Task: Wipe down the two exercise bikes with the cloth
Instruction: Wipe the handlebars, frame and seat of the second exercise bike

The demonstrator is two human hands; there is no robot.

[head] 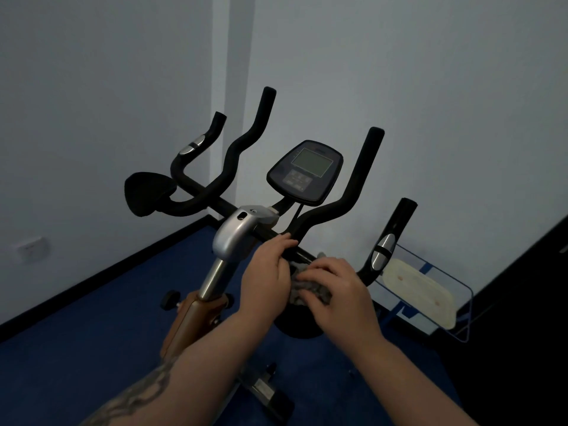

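While the right hand curls its fingers around the crumpled grey cloth on the black padded handlebar, the left hand grips the bar; I'd wipe slowly outward.

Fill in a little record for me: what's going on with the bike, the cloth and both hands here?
place: blue floor, pale walls
machine: black-handlebar exercise bike with dark console screen
cloth: crumpled grey cloth, against the handlebar crossbar
left hand: fingers on the crossbar, beside the cloth
right hand: fingers curled over the cloth
nearby: clear rack holding a cream pad, right of the bike
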